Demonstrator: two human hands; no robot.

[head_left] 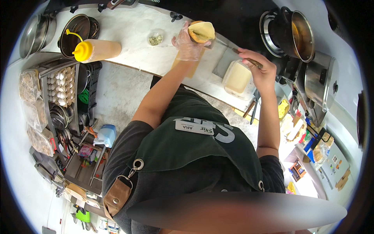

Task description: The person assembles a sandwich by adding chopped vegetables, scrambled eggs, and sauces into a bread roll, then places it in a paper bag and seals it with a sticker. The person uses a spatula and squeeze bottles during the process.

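Note:
My left hand (187,47), in a clear plastic glove, is wrapped round a bread bun (201,34) and holds it up over the white counter. A pale yellow, cheese-like slice shows on the bun's upper side. My bare right hand (264,69) is closed on the brown handle of a thin metal knife (254,62). Its blade slants away to the left, toward the bun; how the tip ends is hard to make out. Under my right wrist stands a clear plastic tub (238,78) of creamy pale spread. Below my left hand lies a light tan board (191,67).
A small bowl (155,37) of chopped green bits and a yellow-capped squeeze bottle (97,50) stand left on the counter (134,23). Dark pans (74,33) sit beyond the bottle. A pot (302,35) stands on the stove at right. Egg trays (61,86) fill a left shelf.

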